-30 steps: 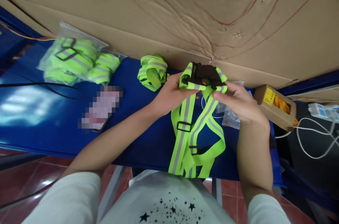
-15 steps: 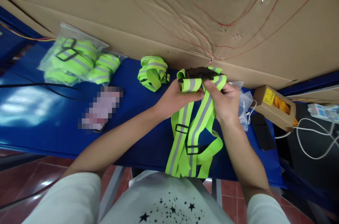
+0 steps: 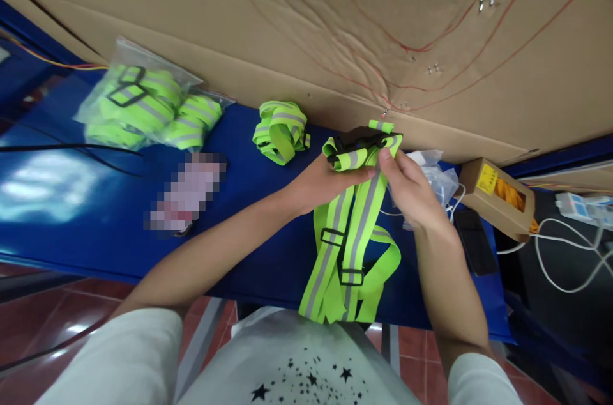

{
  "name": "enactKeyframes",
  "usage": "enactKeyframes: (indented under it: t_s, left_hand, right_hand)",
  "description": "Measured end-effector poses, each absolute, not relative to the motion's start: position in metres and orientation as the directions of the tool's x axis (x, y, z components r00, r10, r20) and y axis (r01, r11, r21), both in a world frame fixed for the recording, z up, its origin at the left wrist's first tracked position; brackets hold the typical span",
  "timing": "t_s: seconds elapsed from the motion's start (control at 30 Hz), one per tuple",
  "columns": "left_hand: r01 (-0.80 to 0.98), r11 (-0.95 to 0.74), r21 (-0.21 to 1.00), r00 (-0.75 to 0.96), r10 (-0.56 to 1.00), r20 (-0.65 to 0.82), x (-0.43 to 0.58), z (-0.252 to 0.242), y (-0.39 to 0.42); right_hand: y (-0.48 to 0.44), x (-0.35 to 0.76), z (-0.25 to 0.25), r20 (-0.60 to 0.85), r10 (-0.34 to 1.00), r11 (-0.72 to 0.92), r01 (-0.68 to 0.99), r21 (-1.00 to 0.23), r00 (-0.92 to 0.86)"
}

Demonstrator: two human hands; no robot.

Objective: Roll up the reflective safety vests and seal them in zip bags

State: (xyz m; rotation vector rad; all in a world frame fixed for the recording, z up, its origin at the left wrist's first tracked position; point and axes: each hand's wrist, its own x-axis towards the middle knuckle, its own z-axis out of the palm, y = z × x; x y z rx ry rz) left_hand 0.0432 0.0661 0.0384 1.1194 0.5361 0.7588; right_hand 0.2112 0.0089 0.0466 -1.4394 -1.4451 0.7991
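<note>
Both hands hold the upper end of a lime-green reflective strap harness [image 3: 366,207] with grey stripes. My left hand [image 3: 323,184] is closed around its left side, the thumb lying across the straps. On the right, my right hand [image 3: 405,184] pinches a strap between thumb and fingers; its fingertips are partly hidden. A dark buckle piece [image 3: 359,138] sits among folded strap ends above the hands. Lower down hang two black slide adjusters, and the loose straps reach the table's front edge. Left of my left hand lies a rolled strap bundle [image 3: 280,131].
Clear plastic bags [image 3: 136,105] of similar straps lie at the back left of the blue table [image 3: 268,252]. A pixelated phone-like object [image 3: 186,194] is nearer. At right are crumpled plastic [image 3: 438,181], a dark phone [image 3: 475,242], a cardboard box [image 3: 498,197] and white cables. Cardboard rises behind.
My right hand has turned and drawn its strap in closer to the left one, so the two hang nearer together. The dark buckle piece has tilted. The view has shifted slightly.
</note>
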Motion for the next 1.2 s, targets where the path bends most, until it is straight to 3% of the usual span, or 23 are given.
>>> enactKeyframes:
  t_s: [0.13, 0.27, 0.43, 0.53, 0.63, 0.7, 0.87, 1.0, 1.2]
  left_hand:
    - [-0.23, 0.188, 0.955, 0.658, 0.753, 0.01, 0.044, 0.033, 0.065]
    - [-0.158, 0.11, 0.981, 0.672, 0.74, 0.025, 0.041, 0.03, 0.066]
    - [-0.136, -0.044, 0.99, 0.804, 0.579, 0.136, 0.034, 0.03, 0.072]
    - [-0.136, -0.101, 0.986, 0.854, 0.492, 0.168, 0.031, 0.029, 0.074]
    - [-0.118, -0.166, 0.979, 0.885, 0.43, 0.179, 0.03, 0.03, 0.073]
    - [-0.116, -0.161, 0.98, 0.904, 0.391, 0.171, 0.03, 0.034, 0.071]
    - [-0.142, 0.056, 0.988, 0.934, 0.337, 0.115, 0.032, 0.043, 0.065]
    - [-0.129, 0.03, 0.991, 0.927, 0.358, 0.11, 0.029, 0.044, 0.067]
    - [-0.068, -0.079, 0.995, 0.975, 0.207, 0.083, 0.021, 0.05, 0.077]
  right_hand:
    - [0.006, 0.219, 0.052, 0.204, 0.978, 0.188, 0.572, -0.798, -0.037]
    - [0.005, 0.228, 0.059, 0.233, 0.97, 0.228, 0.585, -0.779, -0.068]
    - [-0.004, 0.236, 0.084, 0.361, 0.907, 0.416, 0.579, -0.701, -0.215]
    - [-0.015, 0.232, 0.097, 0.312, 0.895, 0.445, 0.674, -0.59, -0.318]
    - [-0.023, 0.222, 0.098, 0.237, 0.929, 0.368, 0.78, -0.506, -0.285]
    - [-0.024, 0.215, 0.096, 0.25, 0.946, 0.309, 0.802, -0.511, -0.205]
    - [-0.021, 0.206, 0.093, 0.325, 0.946, 0.207, 0.77, -0.604, 0.001]
    - [-0.02, 0.206, 0.095, 0.316, 0.948, 0.173, 0.784, -0.596, 0.031]
    - [-0.018, 0.204, 0.098, 0.23, 0.973, 0.15, 0.71, -0.688, 0.017]
